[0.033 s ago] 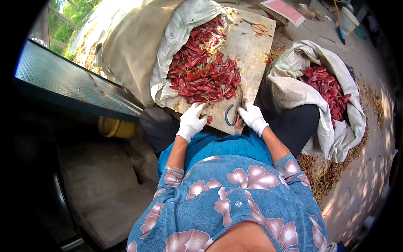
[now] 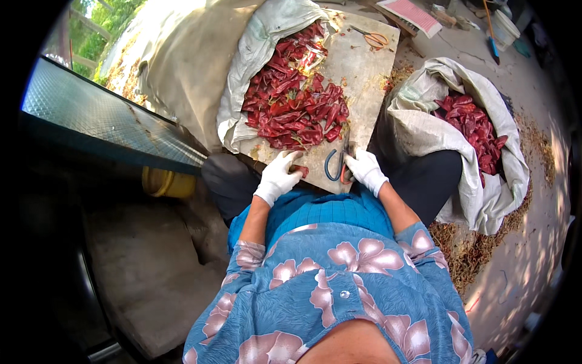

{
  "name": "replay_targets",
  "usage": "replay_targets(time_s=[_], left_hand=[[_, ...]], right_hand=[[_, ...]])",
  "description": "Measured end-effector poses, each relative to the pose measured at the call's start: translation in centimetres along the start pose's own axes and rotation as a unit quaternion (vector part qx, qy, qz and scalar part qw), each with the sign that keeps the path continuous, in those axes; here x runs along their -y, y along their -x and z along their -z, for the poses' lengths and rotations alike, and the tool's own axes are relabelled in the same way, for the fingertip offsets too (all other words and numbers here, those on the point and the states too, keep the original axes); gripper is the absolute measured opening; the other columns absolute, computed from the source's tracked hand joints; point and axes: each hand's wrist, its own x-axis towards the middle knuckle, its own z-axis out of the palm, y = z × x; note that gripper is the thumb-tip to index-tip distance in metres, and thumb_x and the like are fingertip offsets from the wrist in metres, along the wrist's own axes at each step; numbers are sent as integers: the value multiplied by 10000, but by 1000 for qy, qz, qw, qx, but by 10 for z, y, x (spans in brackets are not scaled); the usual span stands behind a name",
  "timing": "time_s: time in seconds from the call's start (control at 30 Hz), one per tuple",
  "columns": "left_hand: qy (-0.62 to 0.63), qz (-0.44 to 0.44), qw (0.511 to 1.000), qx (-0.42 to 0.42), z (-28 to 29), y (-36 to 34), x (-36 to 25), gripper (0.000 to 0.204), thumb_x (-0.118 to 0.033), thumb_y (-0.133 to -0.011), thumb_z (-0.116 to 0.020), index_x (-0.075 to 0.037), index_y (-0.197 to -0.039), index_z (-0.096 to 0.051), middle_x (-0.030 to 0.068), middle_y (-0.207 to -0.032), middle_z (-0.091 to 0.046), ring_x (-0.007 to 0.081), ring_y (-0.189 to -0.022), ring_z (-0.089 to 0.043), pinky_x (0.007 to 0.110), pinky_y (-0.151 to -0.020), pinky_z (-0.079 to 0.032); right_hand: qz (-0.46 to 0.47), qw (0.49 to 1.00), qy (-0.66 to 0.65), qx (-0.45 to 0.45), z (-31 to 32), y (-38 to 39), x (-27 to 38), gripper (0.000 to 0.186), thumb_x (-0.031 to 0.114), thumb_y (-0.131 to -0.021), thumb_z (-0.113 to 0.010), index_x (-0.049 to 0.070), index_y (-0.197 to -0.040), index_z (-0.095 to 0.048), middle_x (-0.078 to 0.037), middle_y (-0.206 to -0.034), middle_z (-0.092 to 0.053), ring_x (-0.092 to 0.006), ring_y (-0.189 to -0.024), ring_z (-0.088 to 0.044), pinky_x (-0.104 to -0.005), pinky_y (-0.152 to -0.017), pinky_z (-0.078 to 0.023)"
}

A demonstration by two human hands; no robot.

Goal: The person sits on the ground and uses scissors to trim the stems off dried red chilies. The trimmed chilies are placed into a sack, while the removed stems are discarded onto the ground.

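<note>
My left hand (image 2: 278, 178), in a white glove, grips a small red pepper (image 2: 300, 171) at the near edge of a wooden board (image 2: 364, 79). My right hand (image 2: 364, 171), also gloved, holds scissors (image 2: 333, 165) with dark blue and orange handles, their blades pointing away from me. A pile of dried red peppers (image 2: 294, 109) lies on the board, partly bordered by a white woven sack (image 2: 236, 100). A second pair of scissors (image 2: 374, 40) with orange handles lies at the board's far right.
An open sack (image 2: 412, 118) of red peppers stands to the right, with scattered stalks (image 2: 451, 255) beneath. A metal panel (image 2: 109, 109) and yellow bucket (image 2: 163, 182) are at left. A broom (image 2: 492, 45) and white bucket (image 2: 503, 30) are behind at right.
My left hand and the pepper in it have shifted very slightly. Nothing else has visibly moved.
</note>
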Motion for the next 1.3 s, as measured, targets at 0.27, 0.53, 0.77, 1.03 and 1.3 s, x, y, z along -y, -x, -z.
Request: replay_targets(time_s=[0.27, 0.53, 0.77, 1.03, 1.3], left_hand=[[-142, -130, 981, 7, -4, 7, 11, 504, -35, -736, -821, -170, -1208, -708, 125, -1238, -635, 367, -1175, -632, 439, -979, -544], [41, 14, 999, -17, 17, 2, -23, 528, -113, -926, -733, -119, -1446, -644, 111, -1335, -687, 278, -1254, -655, 345, -1048, -519], [314, -83, 945, 30, -29, 1, -70, 858, 75, -922, -647, -73, -1682, -275, 181, -1604, -518, 196, -1409, -568, 303, -1140, -452], [4, -28, 990, -140, 0, -6, -28, 355, -176, -960, -694, -125, -1312, -686, 135, -1115, -741, 330, -1031, -723, 398, -905, -573], [-282, -122, 942, -136, 0, -82, -47, 412, -114, -897, -676, -210, -1298, -683, 90, -1204, -694, 330, -1051, -684, 467, -864, -577]], right_hand=[[111, 960, 253, -42, -18, -14, -25, 381, 416, -980, -589, 43, -980, -665, -270, -897, -714, -472, -902, -689, -552, -824, -535], [110, 993, -32, 5, -16, 6, 10, 603, 381, -945, -746, 33, -1415, -597, -127, -846, -724, -237, -791, -720, -391, -760, -570], [155, 969, -159, 106, -33, 22, 11, 338, 275, -1050, -668, 50, -1298, -719, -12, -842, -676, -78, -742, -602, -270, -663, -491], [309, 721, -611, -107, 114, 24, 30, 473, 363, -1093, -608, 92, -1479, -568, -97, -1263, -722, -121, -820, -655, -286, -736, -531], [217, 815, -535, -49, 61, -2, 57, 510, 329, -1100, -585, -31, -1455, -520, -100, -1101, -686, -108, -757, -596, -270, -683, -505]])
